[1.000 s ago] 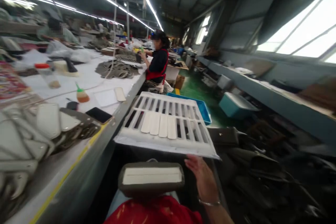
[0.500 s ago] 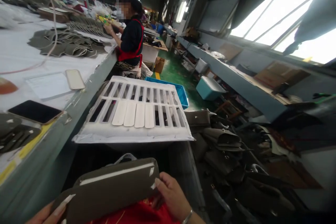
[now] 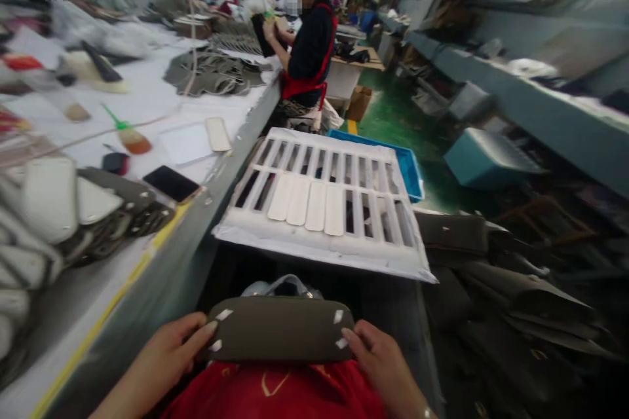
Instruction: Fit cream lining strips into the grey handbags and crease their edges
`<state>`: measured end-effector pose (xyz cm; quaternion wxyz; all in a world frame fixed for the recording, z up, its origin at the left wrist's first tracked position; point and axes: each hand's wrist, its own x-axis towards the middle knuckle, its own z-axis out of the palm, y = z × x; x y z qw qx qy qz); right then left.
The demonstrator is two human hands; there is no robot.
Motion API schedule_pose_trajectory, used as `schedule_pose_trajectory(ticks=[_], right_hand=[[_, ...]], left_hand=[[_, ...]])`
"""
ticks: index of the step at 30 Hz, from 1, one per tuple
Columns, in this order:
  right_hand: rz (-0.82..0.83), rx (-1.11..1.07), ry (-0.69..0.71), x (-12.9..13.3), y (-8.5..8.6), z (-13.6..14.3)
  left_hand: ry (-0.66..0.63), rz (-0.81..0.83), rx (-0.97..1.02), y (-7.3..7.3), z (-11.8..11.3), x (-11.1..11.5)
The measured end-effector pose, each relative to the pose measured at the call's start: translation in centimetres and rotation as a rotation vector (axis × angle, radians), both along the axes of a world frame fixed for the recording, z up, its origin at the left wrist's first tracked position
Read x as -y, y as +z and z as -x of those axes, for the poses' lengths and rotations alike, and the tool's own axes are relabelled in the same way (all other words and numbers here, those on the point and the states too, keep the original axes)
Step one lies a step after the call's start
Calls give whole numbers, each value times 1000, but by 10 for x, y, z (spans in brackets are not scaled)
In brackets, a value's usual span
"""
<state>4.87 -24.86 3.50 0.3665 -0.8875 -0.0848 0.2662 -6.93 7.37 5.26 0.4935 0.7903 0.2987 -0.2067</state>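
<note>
A dark olive-grey handbag (image 3: 281, 329) lies across my lap, its long rounded panel facing me. Small white tape pieces sit near the panel's corners. A handle in clear wrap shows behind its top edge. My left hand (image 3: 183, 342) grips the left end, thumb on the front beside the tape. At the opposite end my right hand (image 3: 377, 348) is closed on the edge in the same way. The fingers behind the bag are partly hidden.
Ahead stands a white slotted rack (image 3: 314, 245) with several pale strips on it. A table (image 3: 122, 314) on my left holds a phone (image 3: 171, 184) and stacked pieces (image 3: 49, 200). Dark bags (image 3: 531, 294) are piled at right. A co-worker (image 3: 312, 46) is farther back.
The handbag has gone from tilted to level, with its panel square to me. Both hands now hold its ends at equal height. My view has turned left, showing more of the table.
</note>
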Motion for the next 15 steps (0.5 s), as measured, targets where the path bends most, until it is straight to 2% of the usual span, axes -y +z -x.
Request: schedule_pose_trajectory(ticks=[6,10,15], right_hand=[[-16,-87,-21,-2,4,-6],[-12,-163,-44,-5,9,-8],[-26,-214,-84,-6,9,-8]], left_hand=[[12,-4,91,4,-6,-1],[42,50,84,0,-6,-2],[60,90,82,3,-9,-5]])
